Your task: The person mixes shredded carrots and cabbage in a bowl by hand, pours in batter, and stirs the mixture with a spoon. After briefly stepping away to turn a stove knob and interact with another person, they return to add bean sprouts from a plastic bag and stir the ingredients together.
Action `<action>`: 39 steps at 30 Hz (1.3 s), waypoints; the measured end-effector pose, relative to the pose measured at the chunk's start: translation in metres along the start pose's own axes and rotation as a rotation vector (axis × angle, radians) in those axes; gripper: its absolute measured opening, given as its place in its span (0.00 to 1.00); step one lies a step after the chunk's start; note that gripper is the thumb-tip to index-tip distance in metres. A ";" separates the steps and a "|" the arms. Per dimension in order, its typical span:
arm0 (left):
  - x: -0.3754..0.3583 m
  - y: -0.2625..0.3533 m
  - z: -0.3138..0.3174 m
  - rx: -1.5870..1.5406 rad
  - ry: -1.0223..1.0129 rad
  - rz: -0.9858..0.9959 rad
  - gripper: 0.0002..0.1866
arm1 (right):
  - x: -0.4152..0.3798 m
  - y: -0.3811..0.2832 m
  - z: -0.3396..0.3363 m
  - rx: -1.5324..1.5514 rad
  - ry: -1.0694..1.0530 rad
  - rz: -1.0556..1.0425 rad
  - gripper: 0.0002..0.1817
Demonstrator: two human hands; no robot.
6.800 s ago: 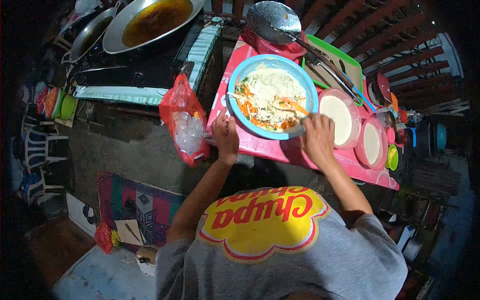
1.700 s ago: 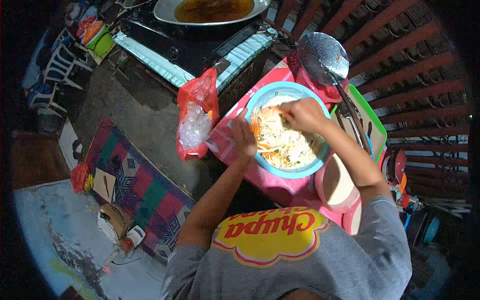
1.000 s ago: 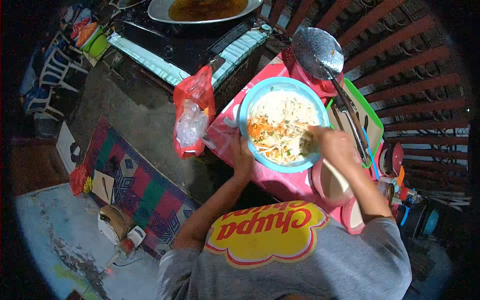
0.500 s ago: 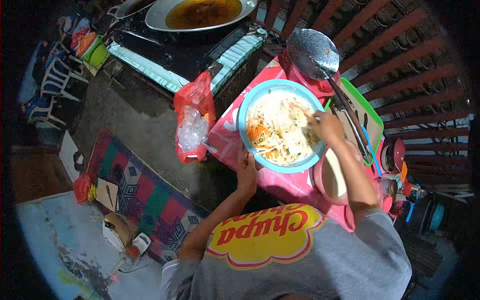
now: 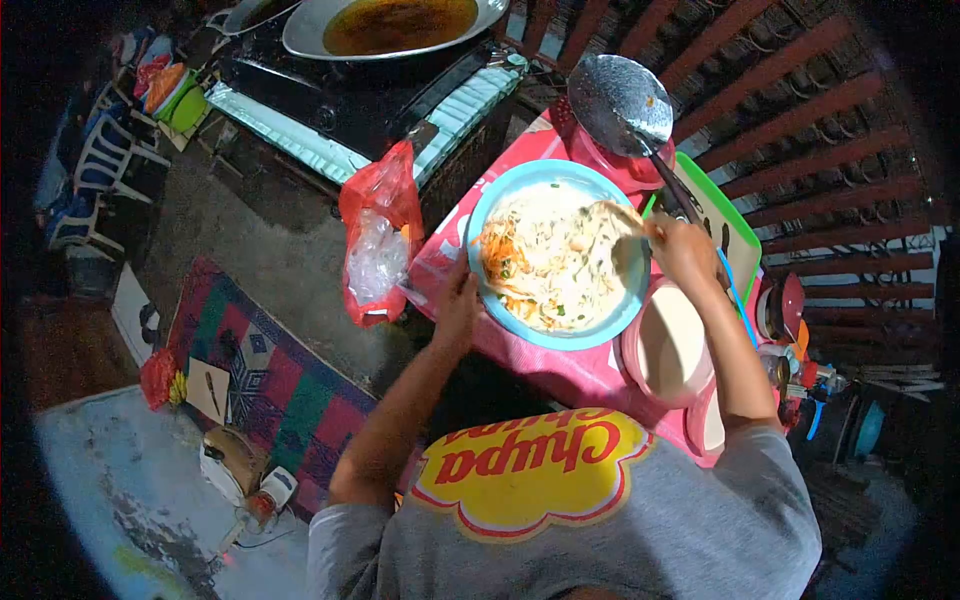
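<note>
A light blue bowl (image 5: 483, 300) stands on the pink-covered table, full of creamy white batter (image 5: 560, 240) with shredded orange and pale vegetables and green bits. My right hand (image 5: 685, 250) is closed around the handle of a mixing spoon (image 5: 622, 213) at the bowl's right side. Batter coats the spoon's head, so its exact shape is hard to see. On the bowl's left rim rests my left hand (image 5: 460, 308), gripping the edge, with its fingers partly hidden.
A large skimmer ladle (image 5: 625, 100) lies over a pink basket beside a green tray (image 5: 735, 200). Pink tubs (image 5: 668, 345) stand right of the bowl. A red plastic bag (image 5: 378, 240) hangs at the table's left. Beyond is a stove with a pan of oil (image 5: 400, 25).
My right hand has moved right with the spoon, toward the bowl's right rim, and stirred the batter. My left hand has slid up along the left rim. The orange shreds have shifted.
</note>
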State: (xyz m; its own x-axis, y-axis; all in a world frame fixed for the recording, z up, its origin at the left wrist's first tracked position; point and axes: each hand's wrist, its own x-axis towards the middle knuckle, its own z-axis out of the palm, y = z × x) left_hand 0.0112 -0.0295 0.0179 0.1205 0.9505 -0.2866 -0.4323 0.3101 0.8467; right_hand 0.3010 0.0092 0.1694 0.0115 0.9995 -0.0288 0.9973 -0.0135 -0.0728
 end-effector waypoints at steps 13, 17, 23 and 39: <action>0.048 0.068 0.010 0.253 -0.199 -0.088 0.21 | -0.053 -0.041 0.008 0.118 -0.007 -0.425 0.07; 0.042 0.038 0.012 0.320 -0.034 0.118 0.21 | -0.054 -0.026 -0.028 0.078 -0.043 -0.248 0.08; 0.023 -0.006 0.016 0.358 0.282 0.164 0.19 | 0.044 0.000 0.031 0.053 0.025 -0.065 0.12; 0.071 0.028 0.014 -0.161 -0.134 0.034 0.21 | -0.073 -0.015 -0.004 -0.194 -0.001 -0.703 0.20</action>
State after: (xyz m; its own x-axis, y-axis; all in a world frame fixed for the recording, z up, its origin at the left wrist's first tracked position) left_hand 0.0204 0.0466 0.0279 0.2168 0.9579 -0.1880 -0.5742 0.2809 0.7690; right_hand 0.2858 -0.0639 0.1768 -0.6365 0.7702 -0.0408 0.7640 0.6369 0.1033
